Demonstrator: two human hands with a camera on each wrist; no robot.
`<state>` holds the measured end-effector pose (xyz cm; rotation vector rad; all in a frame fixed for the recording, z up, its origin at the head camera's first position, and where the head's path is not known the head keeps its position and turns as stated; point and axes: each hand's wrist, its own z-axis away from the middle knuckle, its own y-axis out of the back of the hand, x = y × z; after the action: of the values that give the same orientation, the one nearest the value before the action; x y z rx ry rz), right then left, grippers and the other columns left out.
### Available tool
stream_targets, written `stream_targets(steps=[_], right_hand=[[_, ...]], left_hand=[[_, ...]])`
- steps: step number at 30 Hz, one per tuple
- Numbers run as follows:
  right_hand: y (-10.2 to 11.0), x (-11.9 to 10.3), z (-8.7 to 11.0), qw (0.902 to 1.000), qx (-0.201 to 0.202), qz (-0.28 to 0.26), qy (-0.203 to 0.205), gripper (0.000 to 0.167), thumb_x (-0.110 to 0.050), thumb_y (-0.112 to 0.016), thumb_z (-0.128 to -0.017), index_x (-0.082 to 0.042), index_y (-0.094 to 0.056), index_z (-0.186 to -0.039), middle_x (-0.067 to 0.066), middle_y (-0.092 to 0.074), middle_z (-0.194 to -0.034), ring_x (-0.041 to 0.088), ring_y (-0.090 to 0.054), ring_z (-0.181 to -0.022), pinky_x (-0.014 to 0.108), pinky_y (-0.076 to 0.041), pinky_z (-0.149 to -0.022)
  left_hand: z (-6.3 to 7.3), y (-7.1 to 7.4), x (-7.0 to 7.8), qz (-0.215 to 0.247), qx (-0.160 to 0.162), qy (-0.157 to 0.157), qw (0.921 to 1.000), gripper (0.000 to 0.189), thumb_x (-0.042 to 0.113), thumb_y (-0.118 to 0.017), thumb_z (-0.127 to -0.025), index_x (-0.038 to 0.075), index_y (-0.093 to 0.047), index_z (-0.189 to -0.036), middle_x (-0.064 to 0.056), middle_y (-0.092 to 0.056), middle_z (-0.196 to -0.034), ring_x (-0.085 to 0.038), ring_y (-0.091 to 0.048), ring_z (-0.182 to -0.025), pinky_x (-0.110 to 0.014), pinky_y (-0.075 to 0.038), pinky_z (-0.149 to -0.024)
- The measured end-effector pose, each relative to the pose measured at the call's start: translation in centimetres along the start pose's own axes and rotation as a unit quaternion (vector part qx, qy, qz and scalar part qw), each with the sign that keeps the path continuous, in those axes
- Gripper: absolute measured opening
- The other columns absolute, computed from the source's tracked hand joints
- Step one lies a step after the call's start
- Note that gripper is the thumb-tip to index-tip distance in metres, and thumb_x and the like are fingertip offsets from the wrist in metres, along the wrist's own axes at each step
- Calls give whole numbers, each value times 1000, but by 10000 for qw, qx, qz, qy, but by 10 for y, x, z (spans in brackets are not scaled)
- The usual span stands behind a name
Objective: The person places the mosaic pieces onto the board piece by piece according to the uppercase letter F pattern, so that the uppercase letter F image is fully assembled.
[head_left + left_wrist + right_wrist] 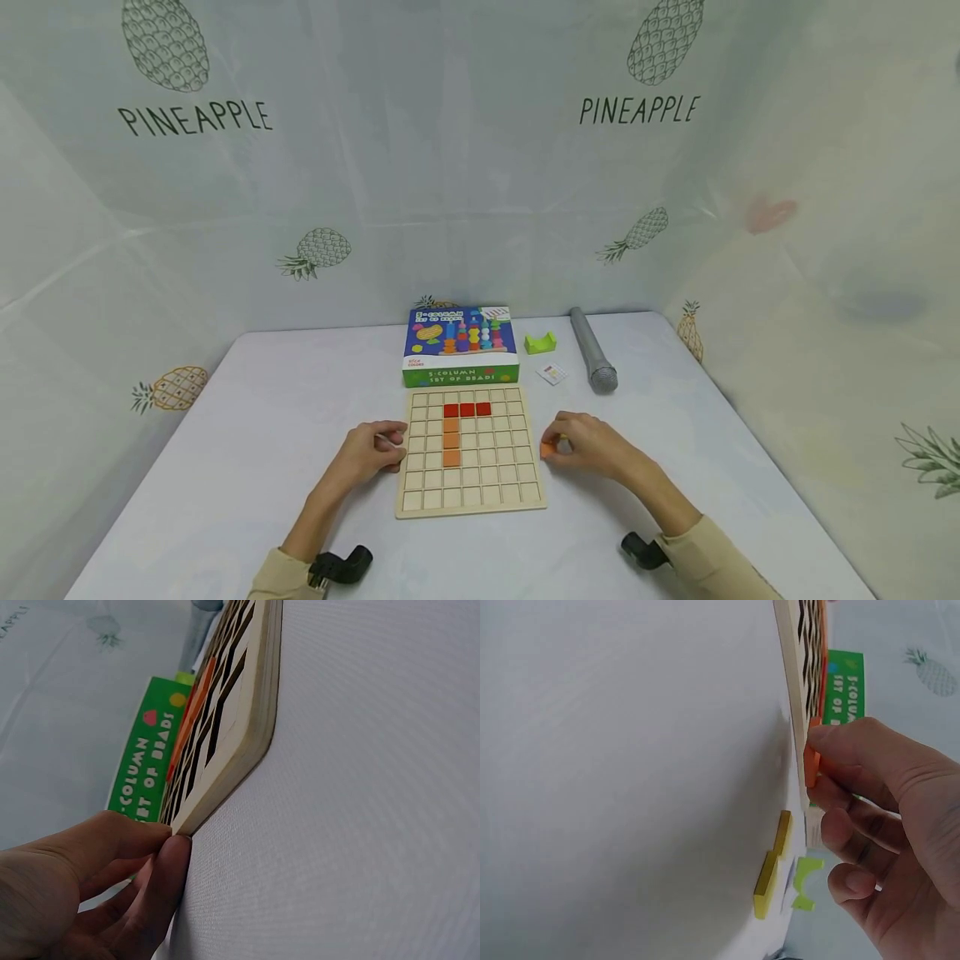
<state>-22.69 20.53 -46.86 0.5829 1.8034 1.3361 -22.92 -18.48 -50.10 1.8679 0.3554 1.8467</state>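
A wooden grid board (499, 475) lies on the white table, with three red tiles (467, 410) in a row and a column of orange tiles (451, 458) below their left end. My left hand (371, 447) pinches the board's left edge between thumb and finger, as the left wrist view shows close up. Beside the right edge, my right hand (592, 446) holds a loose orange tile (811, 761) between thumb and fingertips. Two yellow tiles (766, 883) lie on the table near that hand in the right wrist view; in the head view the hand mostly hides them.
Behind the board stands a blue and green bead-set box (461, 350). To its right are a light green curved piece (540, 342), a small printed card (552, 373) and a grey microphone (592, 350). A pineapple-print curtain (450, 167) hangs behind the table.
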Motion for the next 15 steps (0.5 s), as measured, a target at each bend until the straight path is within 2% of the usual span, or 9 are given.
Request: stream_targets(steps=[7, 15], right_hand=[[-4, -8, -9, 9998, 7, -95, 174, 15, -24, -78, -82, -17, -75, -94, -8, -64, -86, 9, -60, -76, 17, -49, -64], [-10, -28, -23, 9996, -233, -96, 148, 16, -26, -77, -83, -17, -75, -96, -8, -64, -91, 9, -59, -79, 20, -53, -69]], left_hand=[[1, 0, 0, 30, 0, 22, 10000, 42, -3, -70, -82, -6, -63, -123, -13, -65, -99, -16, -69, -69, -24, -61, -57], [0, 2, 2, 62, -36, -10, 10000, 42, -3, -70, -82, -6, -63, -123, -13, -65, -99, -17, -69, -69, -25, -61, -57]])
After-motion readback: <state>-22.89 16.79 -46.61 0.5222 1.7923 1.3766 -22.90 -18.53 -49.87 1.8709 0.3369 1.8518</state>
